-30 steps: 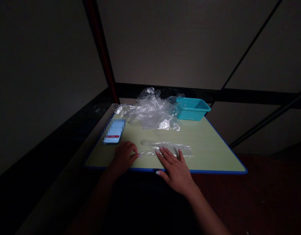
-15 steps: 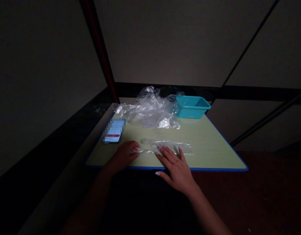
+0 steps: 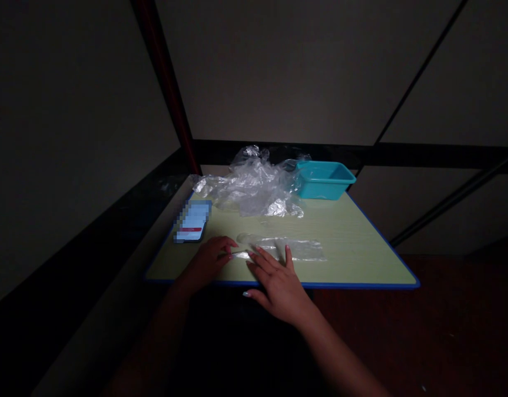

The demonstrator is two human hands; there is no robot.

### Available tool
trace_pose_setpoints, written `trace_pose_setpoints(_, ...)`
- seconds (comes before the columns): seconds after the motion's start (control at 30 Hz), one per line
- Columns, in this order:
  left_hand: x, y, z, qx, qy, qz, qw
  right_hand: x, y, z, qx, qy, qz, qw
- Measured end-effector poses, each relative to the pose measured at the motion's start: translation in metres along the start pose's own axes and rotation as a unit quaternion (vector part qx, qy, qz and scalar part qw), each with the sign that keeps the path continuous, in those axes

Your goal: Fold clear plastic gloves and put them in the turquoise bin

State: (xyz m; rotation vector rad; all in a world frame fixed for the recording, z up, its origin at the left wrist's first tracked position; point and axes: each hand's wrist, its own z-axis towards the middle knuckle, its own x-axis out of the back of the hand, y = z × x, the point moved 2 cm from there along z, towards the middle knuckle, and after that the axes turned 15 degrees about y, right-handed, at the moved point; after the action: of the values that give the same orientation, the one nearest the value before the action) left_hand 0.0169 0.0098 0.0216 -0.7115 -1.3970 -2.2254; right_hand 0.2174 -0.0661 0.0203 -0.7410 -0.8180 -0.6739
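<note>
A flattened piece of clear plastic film (image 3: 305, 249) lies on the pale green table (image 3: 353, 248), near its front edge. My left hand (image 3: 212, 256) pinches the film's left end between thumb and fingertips. My right hand (image 3: 281, 281) rests with spread fingers on the film's lower edge, just right of my left hand. Behind the film, a crumpled heap of clear plastic (image 3: 254, 184) covers the back of the table, and neither hand touches it.
A turquoise basket (image 3: 324, 190) stands at the back right, against the plastic heap. On the left side lies a phone (image 3: 193, 220) with a lit screen. The table has a blue rim, and a wall with dark strips rises behind.
My right hand has slid left along the film, closer to my left hand, uncovering more of the film's right part. My left fingertips have closed together on the left end.
</note>
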Motion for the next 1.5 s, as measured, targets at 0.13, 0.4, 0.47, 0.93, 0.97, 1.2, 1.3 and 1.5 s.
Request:
trace_pose_setpoints(0.13, 0.0, -0.001, 0.002, -0.005, 0.009, -0.012, 1.0, -0.007, 0.001, 0.003, -0.005, 0.003, 0.003, 1.0)
trace_pose_setpoints(0.4, 0.021, 0.024, -0.018, 0.128, 0.122, 0.062, 0.982, -0.009, 0.005, 0.0, -0.007, 0.0, 0.012, 1.0)
trace_pose_setpoints(0.47, 0.017, 0.031, -0.028, 0.146, 0.091, 0.018, 0.985, -0.009, 0.004, 0.0, -0.006, -0.001, 0.013, 1.0)
trace_pose_setpoints(0.93, -0.042, 0.046, -0.036, 0.006, 0.121, -0.005, 0.993, -0.01, 0.004, 0.0, 0.004, 0.006, -0.017, 1.0)
trace_pose_setpoints(0.97, -0.043, 0.043, -0.035, 0.019, 0.127, -0.003, 0.992, -0.01, 0.004, 0.0, 0.006, 0.005, -0.019, 1.0)
trace_pose_setpoints(1.2, -0.033, 0.024, -0.023, 0.124, 0.151, -0.03, 0.98, -0.013, 0.006, -0.001, 0.01, -0.007, -0.018, 1.0)
trace_pose_setpoints(1.3, -0.025, 0.018, -0.019, 0.157, 0.169, -0.052, 0.972, -0.013, 0.006, -0.001, 0.007, -0.009, -0.011, 1.0)
trace_pose_setpoints(1.5, -0.013, 0.009, -0.01, 0.145, 0.18, -0.006, 0.973, -0.013, 0.006, -0.001, 0.005, -0.013, -0.007, 1.0)
